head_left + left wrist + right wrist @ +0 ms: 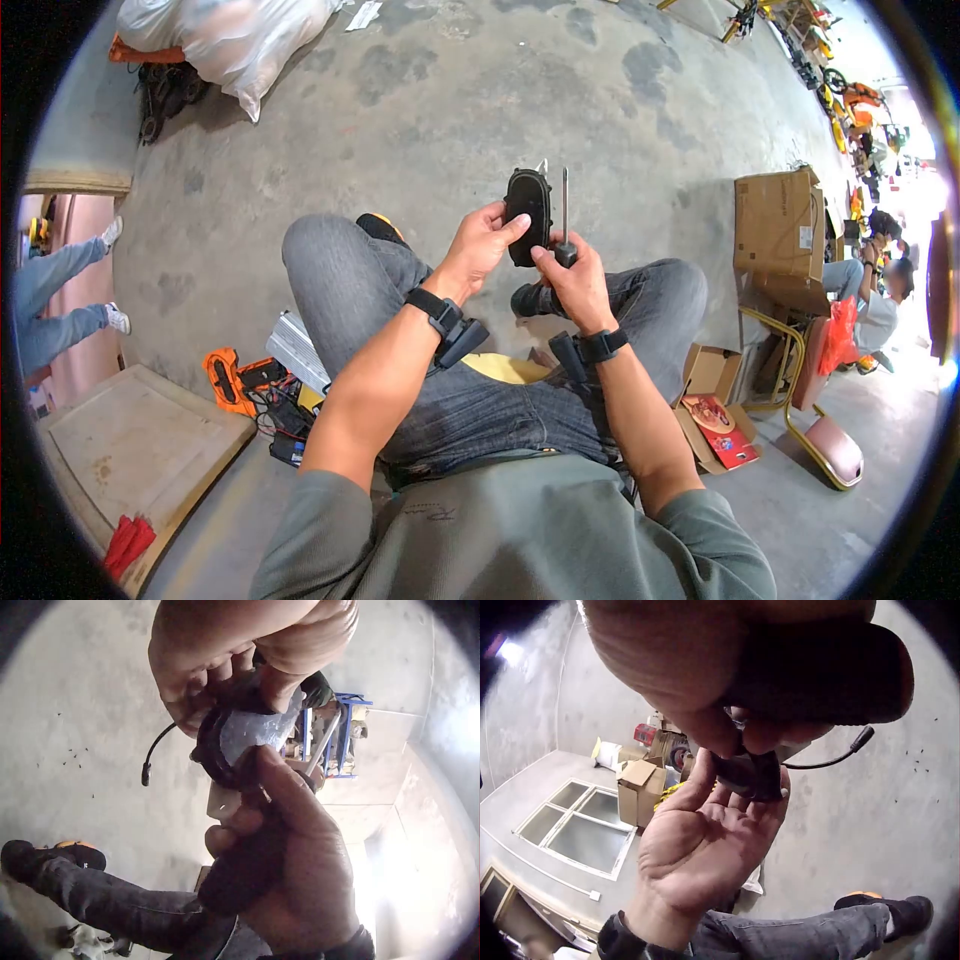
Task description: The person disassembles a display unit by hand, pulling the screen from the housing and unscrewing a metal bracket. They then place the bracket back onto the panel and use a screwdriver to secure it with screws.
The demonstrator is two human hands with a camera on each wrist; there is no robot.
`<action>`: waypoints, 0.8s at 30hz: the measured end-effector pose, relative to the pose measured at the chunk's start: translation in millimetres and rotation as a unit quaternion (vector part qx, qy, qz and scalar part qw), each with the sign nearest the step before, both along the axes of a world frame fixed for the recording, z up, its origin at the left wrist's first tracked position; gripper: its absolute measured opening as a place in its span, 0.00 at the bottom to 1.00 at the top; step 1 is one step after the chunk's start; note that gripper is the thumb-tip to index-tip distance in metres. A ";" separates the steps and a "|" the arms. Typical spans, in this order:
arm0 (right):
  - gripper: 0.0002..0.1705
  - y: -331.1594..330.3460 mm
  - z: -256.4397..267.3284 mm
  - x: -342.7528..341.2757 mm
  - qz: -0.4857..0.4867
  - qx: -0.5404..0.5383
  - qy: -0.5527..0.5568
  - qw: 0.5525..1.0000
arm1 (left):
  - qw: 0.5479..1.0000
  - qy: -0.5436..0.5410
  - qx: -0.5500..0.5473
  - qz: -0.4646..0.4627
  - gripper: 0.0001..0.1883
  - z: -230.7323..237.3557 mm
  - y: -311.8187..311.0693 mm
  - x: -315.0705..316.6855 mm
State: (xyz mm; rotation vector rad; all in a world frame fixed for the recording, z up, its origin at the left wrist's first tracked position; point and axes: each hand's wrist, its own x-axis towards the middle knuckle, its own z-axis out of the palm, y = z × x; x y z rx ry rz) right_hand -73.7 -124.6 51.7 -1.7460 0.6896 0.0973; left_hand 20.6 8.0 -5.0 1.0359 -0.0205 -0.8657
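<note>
My left hand [478, 248] grips a black oval plastic housing [527, 190] by its side, thumb over its face. Small tabs line the housing's rim. In the left wrist view a clear, shiny film-like surface [247, 733] shows on it, and a short black cable [156, 750] with a plug end hangs out. My right hand [580, 288] holds a screwdriver [566, 255] by its dark handle, the shaft pointing up and away beside the housing. The right thumb is at the housing's lower edge. In the right wrist view the screwdriver handle [840, 671] covers part of the work.
An orange power tool [230, 382] and other gear lie by my left knee, near a wooden panel [140, 430]. On the right are an open carton [712, 375], a cardboard box [780, 225] and a chair [832, 450]. People are at both sides.
</note>
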 end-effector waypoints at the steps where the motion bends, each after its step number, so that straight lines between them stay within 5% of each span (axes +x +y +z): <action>1: 0.18 0.0 -0.3 -0.4 0.004 -0.006 -0.006 1.000 | 1.000 0.000 0.000 0.000 0.15 -0.8 -0.6 0.3; 12: 0.22 0.0 -11.5 0.3 0.004 0.019 0.008 1.000 | 0.999 -0.012 0.041 -0.009 0.15 -2.3 0.4 -2.0; 18: 0.14 -3.1 -13.7 -1.4 -0.011 0.071 0.013 0.997 | 0.998 0.053 0.012 -0.016 0.16 -9.5 1.6 -3.4; 24: 0.20 -3.7 -18.0 -1.3 0.008 0.071 -0.008 0.997 | 0.998 0.059 -0.018 -0.024 0.14 -6.7 2.0 -1.7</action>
